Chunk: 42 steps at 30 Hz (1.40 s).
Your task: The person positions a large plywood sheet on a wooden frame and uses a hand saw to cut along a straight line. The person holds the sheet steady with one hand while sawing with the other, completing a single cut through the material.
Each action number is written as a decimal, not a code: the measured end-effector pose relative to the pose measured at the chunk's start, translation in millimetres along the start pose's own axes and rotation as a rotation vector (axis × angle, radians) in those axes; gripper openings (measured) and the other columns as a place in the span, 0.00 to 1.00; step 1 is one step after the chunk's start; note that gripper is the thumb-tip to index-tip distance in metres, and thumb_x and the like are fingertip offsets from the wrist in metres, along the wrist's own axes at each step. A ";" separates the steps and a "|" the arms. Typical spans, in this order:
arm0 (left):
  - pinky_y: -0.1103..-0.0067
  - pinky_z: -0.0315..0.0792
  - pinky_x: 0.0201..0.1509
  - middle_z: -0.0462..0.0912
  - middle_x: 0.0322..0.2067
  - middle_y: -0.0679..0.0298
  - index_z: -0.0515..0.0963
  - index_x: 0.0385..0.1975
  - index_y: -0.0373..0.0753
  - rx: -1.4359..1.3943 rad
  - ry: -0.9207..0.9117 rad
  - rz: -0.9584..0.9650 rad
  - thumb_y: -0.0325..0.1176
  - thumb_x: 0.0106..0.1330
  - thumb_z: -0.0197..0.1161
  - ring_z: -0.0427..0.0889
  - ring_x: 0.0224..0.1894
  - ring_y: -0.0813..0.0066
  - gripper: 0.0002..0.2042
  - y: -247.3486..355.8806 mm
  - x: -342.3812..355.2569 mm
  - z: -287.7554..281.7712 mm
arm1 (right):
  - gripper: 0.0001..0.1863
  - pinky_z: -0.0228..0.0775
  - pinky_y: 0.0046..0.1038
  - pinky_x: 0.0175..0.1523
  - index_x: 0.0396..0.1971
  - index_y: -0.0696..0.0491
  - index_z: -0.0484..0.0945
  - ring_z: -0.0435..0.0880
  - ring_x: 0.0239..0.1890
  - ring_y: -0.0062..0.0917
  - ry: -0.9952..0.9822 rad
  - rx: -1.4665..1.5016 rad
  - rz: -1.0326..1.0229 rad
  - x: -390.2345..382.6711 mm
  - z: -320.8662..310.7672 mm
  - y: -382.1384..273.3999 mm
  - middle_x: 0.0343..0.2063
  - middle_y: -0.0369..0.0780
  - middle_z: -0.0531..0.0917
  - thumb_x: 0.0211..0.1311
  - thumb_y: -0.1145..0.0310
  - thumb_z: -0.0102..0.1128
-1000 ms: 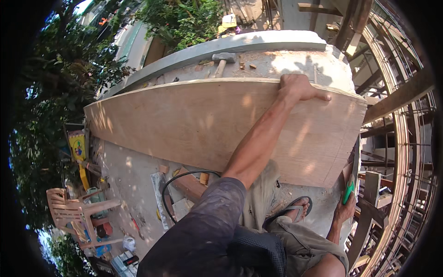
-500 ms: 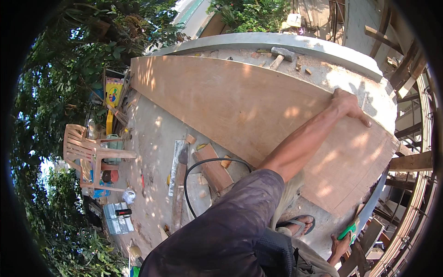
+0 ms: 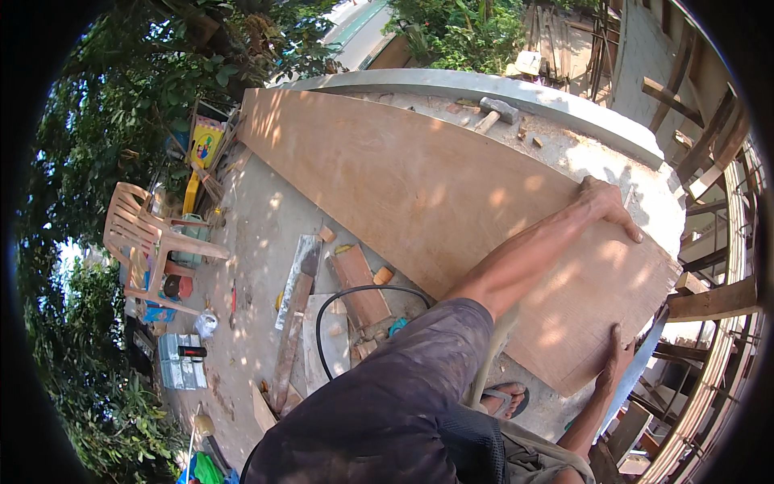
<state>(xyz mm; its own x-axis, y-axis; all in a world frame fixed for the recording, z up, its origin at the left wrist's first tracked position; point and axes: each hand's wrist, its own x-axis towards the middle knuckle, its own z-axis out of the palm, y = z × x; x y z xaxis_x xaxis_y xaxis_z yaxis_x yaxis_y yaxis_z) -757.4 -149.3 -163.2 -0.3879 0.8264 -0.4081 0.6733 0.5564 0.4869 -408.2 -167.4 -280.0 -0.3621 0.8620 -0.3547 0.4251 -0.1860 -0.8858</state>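
A long sheet of plywood (image 3: 387, 177) stretches diagonally across the middle, from upper left to lower right. At its far edge, toward the right end, my left hand (image 3: 605, 206) is closed over the wood, with the thumb on the top face and the fingers mostly hidden past the edge. My right hand (image 3: 617, 363) is at the near right end, its thumb lying over the board and its other fingers hidden from view. Close beside that hand runs the bluish blade of a handsaw (image 3: 641, 363); my forearm covers its handle area.
Behind the sheet a sledgehammer (image 3: 498, 111) lies near a low concrete ledge (image 3: 435, 81). Wood offcuts (image 3: 359, 286) and a black cable (image 3: 321, 323) are on the floor at left, by a plastic chair (image 3: 153, 242). Timber framing (image 3: 713, 302) stands at far right.
My right hand has left the saw's green handle and moved up to the board's near end. The left hand keeps its place on the far edge. The view has shifted slightly.
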 end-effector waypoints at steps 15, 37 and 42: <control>0.65 0.69 0.71 0.86 0.58 0.50 0.86 0.57 0.35 -0.125 -0.019 -0.035 0.78 0.37 0.77 0.82 0.64 0.56 0.54 117.7 28.6 7.5 | 0.51 0.75 0.38 0.59 0.61 0.70 0.77 0.86 0.50 0.38 0.283 0.031 0.196 64.6 -117.5 -12.7 0.51 0.53 0.86 0.59 0.35 0.75; 0.49 0.63 0.76 0.67 0.75 0.57 0.59 0.79 0.45 -1.736 0.920 -0.578 0.78 0.64 0.57 0.67 0.76 0.52 0.51 -470.1 -260.9 -0.7 | 0.55 0.51 0.43 0.80 0.77 0.59 0.66 0.69 0.74 0.44 0.077 -0.070 0.246 118.8 -74.6 -111.5 0.74 0.54 0.70 0.63 0.30 0.63; 0.52 0.68 0.73 0.75 0.70 0.58 0.66 0.77 0.47 -1.807 1.080 -0.621 0.75 0.67 0.54 0.74 0.71 0.53 0.46 -435.5 -271.5 -90.2 | 0.43 0.36 0.38 0.85 0.79 0.57 0.62 0.53 0.83 0.38 -0.012 -0.071 0.047 110.7 -114.9 -214.9 0.82 0.47 0.57 0.77 0.40 0.50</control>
<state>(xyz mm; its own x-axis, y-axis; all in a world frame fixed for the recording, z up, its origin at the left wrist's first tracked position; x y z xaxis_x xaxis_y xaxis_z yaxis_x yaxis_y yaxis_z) -1002.1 -608.2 -194.7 -0.7955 -0.0778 -0.6009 -0.5349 -0.3756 0.7568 -444.3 22.2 -94.5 -0.3501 0.8474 -0.3992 0.4997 -0.1916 -0.8447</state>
